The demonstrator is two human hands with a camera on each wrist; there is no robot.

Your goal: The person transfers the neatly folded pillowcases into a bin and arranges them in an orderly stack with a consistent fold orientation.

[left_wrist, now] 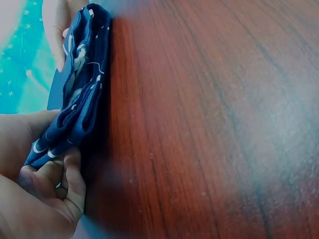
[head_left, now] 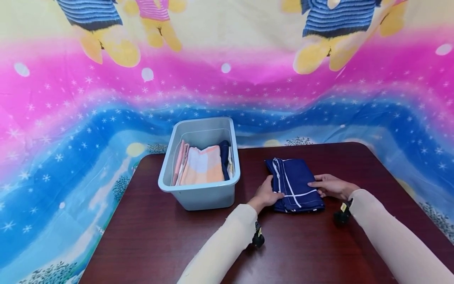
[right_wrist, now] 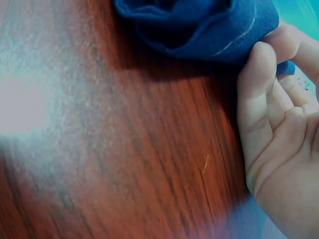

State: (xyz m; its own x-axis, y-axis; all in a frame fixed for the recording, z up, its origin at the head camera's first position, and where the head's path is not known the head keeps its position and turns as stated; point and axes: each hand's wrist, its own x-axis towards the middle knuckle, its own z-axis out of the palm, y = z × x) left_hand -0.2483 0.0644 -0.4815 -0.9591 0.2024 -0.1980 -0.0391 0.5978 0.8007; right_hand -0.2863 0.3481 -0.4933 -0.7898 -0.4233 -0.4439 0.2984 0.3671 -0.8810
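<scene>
A navy cloth [head_left: 296,183] with white stripes is folded into a thick, layered rectangle on the table, right of the bin. My left hand [head_left: 266,192] grips its left edge, thumb on top. In the left wrist view, the curled fingers of the left hand [left_wrist: 45,184] tuck under the stacked folds of the cloth [left_wrist: 82,94]. From the other side, my right hand [head_left: 331,186] pinches the right edge. The right wrist view has the thumb and fingers of the right hand [right_wrist: 279,109] at the end of the rolled-looking folds [right_wrist: 199,30].
A grey-blue plastic bin [head_left: 205,196] stands left of the cloth. Inside it several folded cloths are upright, among them a peach and white checked one [head_left: 203,165] and a dark blue one [head_left: 224,159]. The dark red wooden table [head_left: 149,236] ends at a patterned backdrop [head_left: 227,90].
</scene>
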